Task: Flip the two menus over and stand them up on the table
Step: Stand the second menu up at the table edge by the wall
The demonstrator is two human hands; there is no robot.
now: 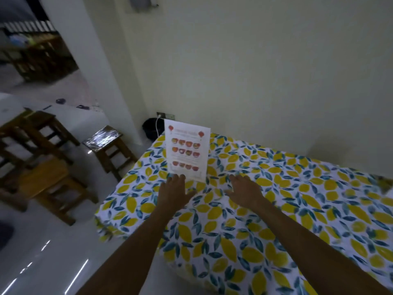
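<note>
One white menu point(187, 150) with rows of red food pictures stands upright near the far left corner of the table point(297, 199), which is covered by a lemon-print cloth. My left hand point(173, 192) is just in front of the menu's lower left edge, fingers spread and palm down, its fingertips at or almost at the base. My right hand point(244, 191) hovers to the right of the menu, fingers apart, holding nothing. I see no second menu in this view.
A wall runs close behind the table. A black bin point(152, 128) stands in the corner behind the menu. Wooden stools point(110, 147) and chairs point(40, 167) stand on the tiled floor to the left.
</note>
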